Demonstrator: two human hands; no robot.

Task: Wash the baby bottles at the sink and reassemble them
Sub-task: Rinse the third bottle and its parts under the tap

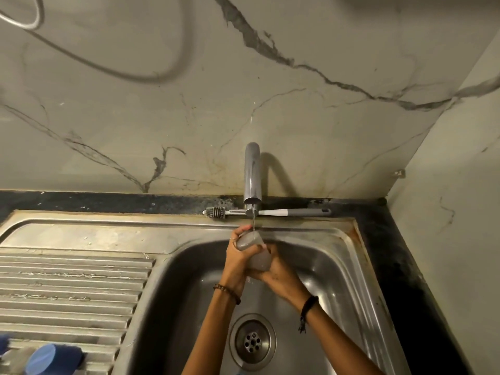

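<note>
So from my end I'm looking down into a steel sink with both hands up under the tap, and a thin stream of water is running straight onto the clear bottle they're holding. The bottle sits over the back part of the basin, just below the spout, tilted with its open end up toward the water. Left hand has its grip curled round the upper part of the bottle, ring visible on one finger, beaded bracelet on the wrist. Right hand wraps the lower part from the other side, fingers curled onto it, dark band on that wrist. The two hands touch each other around the bottle. Behind the tap, a bottle brush lies flat along the dark counter edge, bristle head pointing left. The drain is right below the forearms. Down in the bottom left corner, on the ribbed drainboard, there's a blue cap-looking thing, partly cut off so I can't tell exactly what it is.
</note>
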